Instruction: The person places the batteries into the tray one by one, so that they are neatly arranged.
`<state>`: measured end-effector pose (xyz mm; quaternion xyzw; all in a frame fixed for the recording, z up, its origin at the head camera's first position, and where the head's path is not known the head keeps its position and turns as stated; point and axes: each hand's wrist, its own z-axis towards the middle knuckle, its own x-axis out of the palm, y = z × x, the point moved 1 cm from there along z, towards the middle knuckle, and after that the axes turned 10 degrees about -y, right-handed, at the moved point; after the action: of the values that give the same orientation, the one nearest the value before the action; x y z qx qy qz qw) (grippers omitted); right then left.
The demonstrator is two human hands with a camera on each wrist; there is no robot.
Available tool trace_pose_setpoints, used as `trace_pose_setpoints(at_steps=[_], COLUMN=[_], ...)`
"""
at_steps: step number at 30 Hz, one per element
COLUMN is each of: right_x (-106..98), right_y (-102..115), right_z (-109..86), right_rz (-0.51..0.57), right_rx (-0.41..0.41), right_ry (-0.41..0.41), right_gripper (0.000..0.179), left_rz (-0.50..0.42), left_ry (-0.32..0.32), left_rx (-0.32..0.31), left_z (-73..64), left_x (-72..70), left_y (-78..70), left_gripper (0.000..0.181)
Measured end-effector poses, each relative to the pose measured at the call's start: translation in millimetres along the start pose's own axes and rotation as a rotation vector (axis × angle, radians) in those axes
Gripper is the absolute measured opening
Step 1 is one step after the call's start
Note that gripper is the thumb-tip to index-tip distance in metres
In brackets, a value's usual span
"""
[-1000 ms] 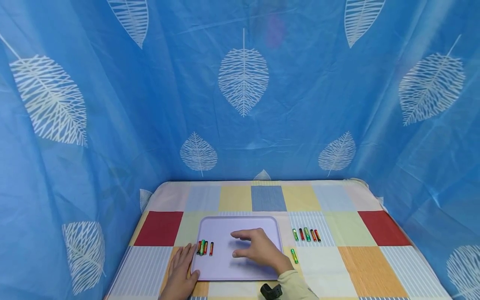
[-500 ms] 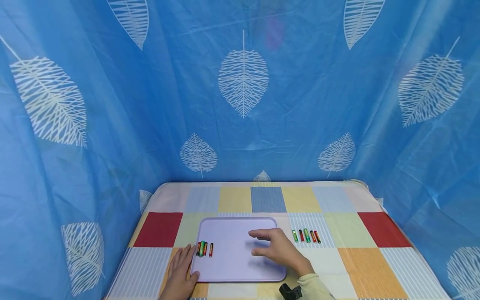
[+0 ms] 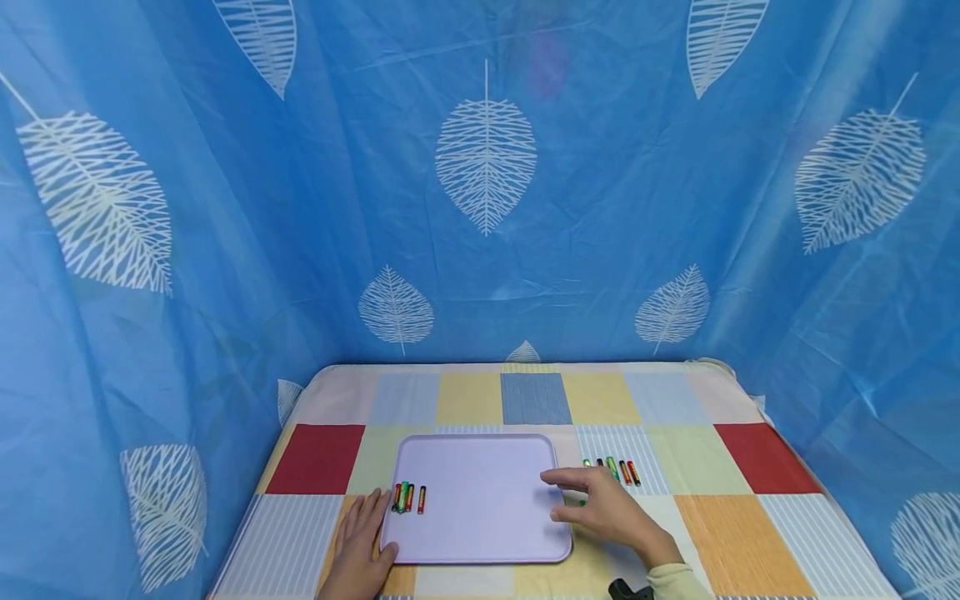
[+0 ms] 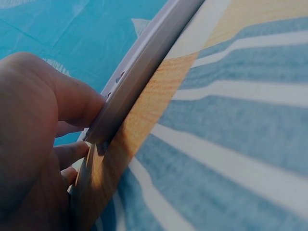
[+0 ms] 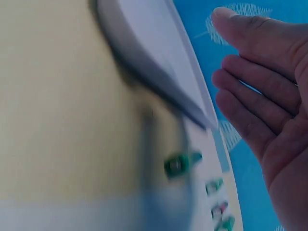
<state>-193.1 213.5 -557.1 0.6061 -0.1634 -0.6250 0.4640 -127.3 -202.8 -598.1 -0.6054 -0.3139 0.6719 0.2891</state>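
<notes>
A pale lilac tray [image 3: 480,525] lies on the table. My left hand [image 3: 362,542] rests at its left edge with fingers extended; in the left wrist view the thumb [image 4: 79,98] touches the tray's rim [image 4: 137,77]. Several red and green batteries [image 3: 405,497] lie close together inside the tray's left side, with a red battery [image 3: 422,500] slightly apart. Over the tray's right edge hovers my right hand [image 3: 611,512], holding nothing, thumb and fingers spread apart. It mostly hides a green battery [image 5: 177,164] on the tablecloth beside the tray.
Several red and green batteries [image 3: 612,468] form a row on the cloth right of the tray, partly behind the right hand. A patchwork tablecloth [image 3: 720,533] covers the table. Blue curtains [image 3: 480,292] with white leaf prints surround its back and sides.
My right hand has moved rightward from above the tray to its right edge, now covering part of the loose batteries. The left hand, tray and batteries stay in place.
</notes>
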Motion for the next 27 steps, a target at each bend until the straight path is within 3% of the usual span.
trace_pose_setpoints(at_steps=[13, 19, 27], right_x=[-27, -30, -26], right_y=[-25, -30, -36], right_z=[-25.9, -30.8, -34.1], right_rz=[-0.060, -0.075, -0.119], right_rx=[0.064, 0.108, 0.086], right_ry=[0.000, -0.005, -0.008], right_gripper=[0.052, 0.050, 0.049], left_rz=[-0.010, -0.006, 0.006], left_ry=[-0.020, -0.018, -0.006], left_rx=[0.029, 0.022, -0.005], left_z=[-1.6, -1.0, -0.1], left_x=[-1.2, -2.1, -0.1], left_y=[0.1, -1.8, 0.2], left_gripper=[0.080, 0.080, 0.081])
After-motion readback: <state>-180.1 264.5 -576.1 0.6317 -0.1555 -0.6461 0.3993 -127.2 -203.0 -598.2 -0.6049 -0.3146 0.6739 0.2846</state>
